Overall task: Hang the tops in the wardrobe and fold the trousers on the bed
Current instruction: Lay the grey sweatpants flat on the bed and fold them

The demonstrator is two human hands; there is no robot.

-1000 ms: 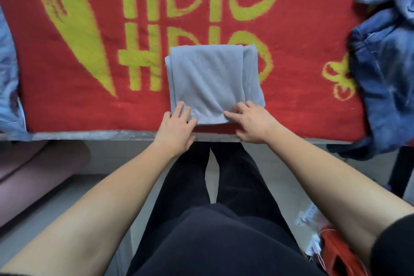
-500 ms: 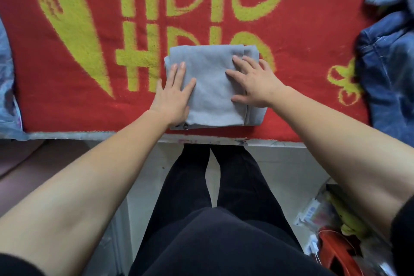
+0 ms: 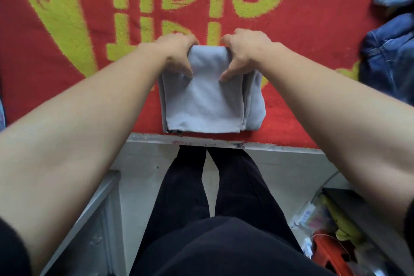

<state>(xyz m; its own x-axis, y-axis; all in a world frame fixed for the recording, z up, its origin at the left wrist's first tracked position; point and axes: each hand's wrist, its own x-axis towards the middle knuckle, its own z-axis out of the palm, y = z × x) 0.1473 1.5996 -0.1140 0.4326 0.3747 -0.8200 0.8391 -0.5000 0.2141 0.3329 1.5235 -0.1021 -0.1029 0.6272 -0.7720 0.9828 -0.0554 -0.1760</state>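
Note:
The grey trousers [image 3: 208,101] lie folded into a small rectangle on the red and yellow bed cover [image 3: 67,51], close to the bed's front edge. My left hand [image 3: 177,51] grips the far left corner of the bundle, fingers curled over its far edge and thumb on top. My right hand [image 3: 244,51] grips the far right corner the same way. The far edge of the trousers is lifted slightly between both hands.
A heap of blue denim clothes [image 3: 389,58] lies on the bed at the right. The bed's pale front rail [image 3: 268,145] runs below the trousers. My black-trousered legs stand against it. A red stool and bags [image 3: 331,246] sit on the floor at the lower right.
Both hands slid from the near edge across the top of the folded trousers to the far edge, and now grip its far corners instead of pressing flat.

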